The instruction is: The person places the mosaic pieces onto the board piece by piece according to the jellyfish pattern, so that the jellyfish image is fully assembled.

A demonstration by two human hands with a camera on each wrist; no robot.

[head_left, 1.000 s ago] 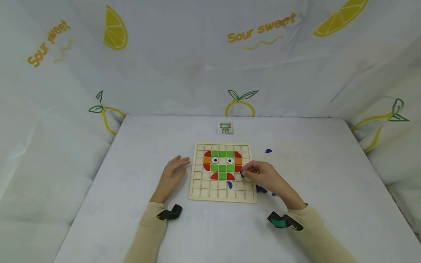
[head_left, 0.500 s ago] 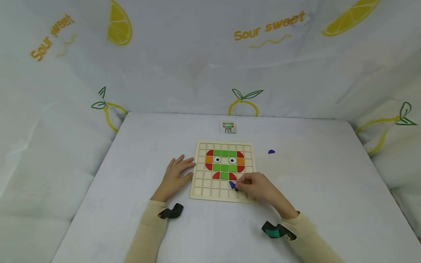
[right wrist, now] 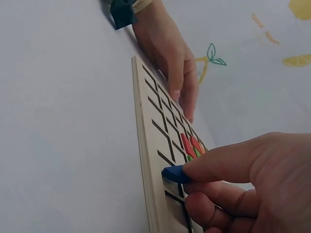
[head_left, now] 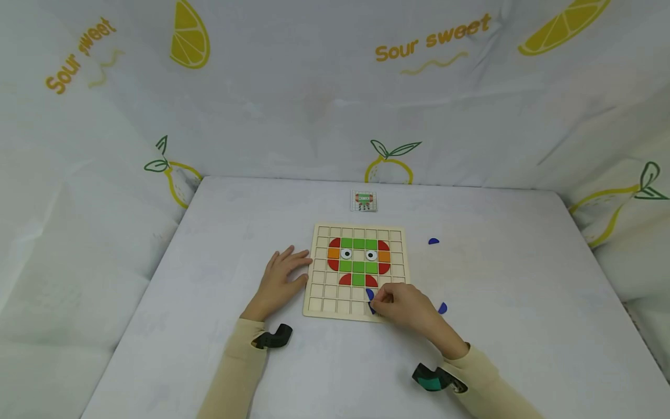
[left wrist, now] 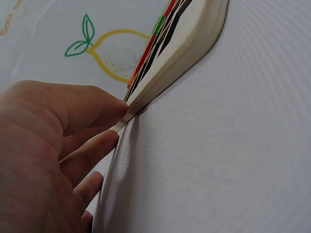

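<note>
A square wooden grid board (head_left: 335,302) lies on the table, with red, green and orange pieces and two eye pieces set in its cells. One blue piece (head_left: 370,294) sits in a cell below the red and green row. Just under it, my right hand (head_left: 403,304) pinches another blue piece (right wrist: 176,174) between thumb and finger, low over a cell near the board's front edge. My left hand (head_left: 280,282) rests at the board's left edge, its fingers mostly straight and the thumb touching the rim (left wrist: 146,97).
A small pattern card (head_left: 363,201) lies behind the board. To the right are loose blue pieces, one farther back (head_left: 433,241) and one beside my right wrist (head_left: 442,308). White cloth with lemon prints hangs behind the table.
My right hand has moved left and toward the front of the board, carrying the blue piece from the right side to a lower cell. My left hand has come against the board's edge.
</note>
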